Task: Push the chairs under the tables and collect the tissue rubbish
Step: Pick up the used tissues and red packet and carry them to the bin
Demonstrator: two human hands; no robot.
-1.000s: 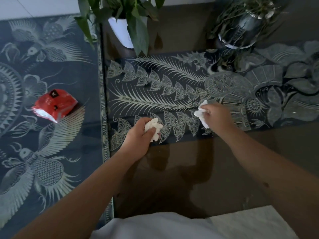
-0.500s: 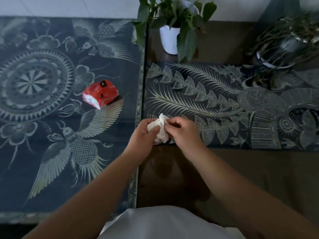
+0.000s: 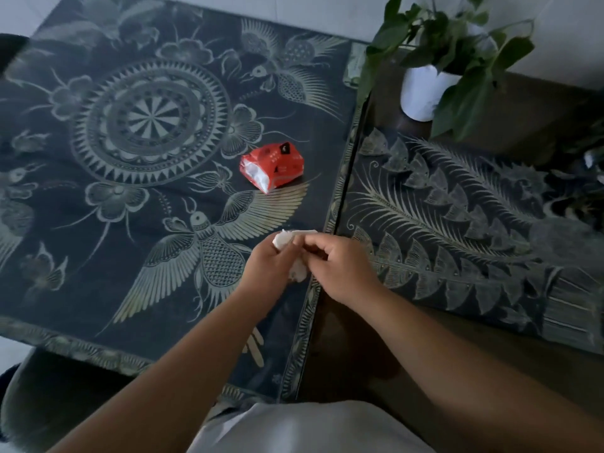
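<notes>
Crumpled white tissue [image 3: 285, 239] is bunched between both hands, just above the seam where two dark patterned tables meet. My left hand [image 3: 268, 263] grips the wad from the left, white paper showing above and below its fingers. My right hand [image 3: 340, 268] has its fingers curled over the same tissue from the right. A red tissue packet [image 3: 273, 167], torn open at one end, lies on the left table [image 3: 98, 165] beyond my hands. No chair can be made out clearly.
A white pot with a leafy green plant [image 3: 425, 89] stands at the back of the right table [image 3: 474, 223]. A dark rounded shape [image 3: 39, 403] sits below the left table's near edge. Pale floor shows at the far top.
One second ago each hand held its own tissue apart over the right table. The hands have come together on one wad, and my view has swung left so the left table fills more of it.
</notes>
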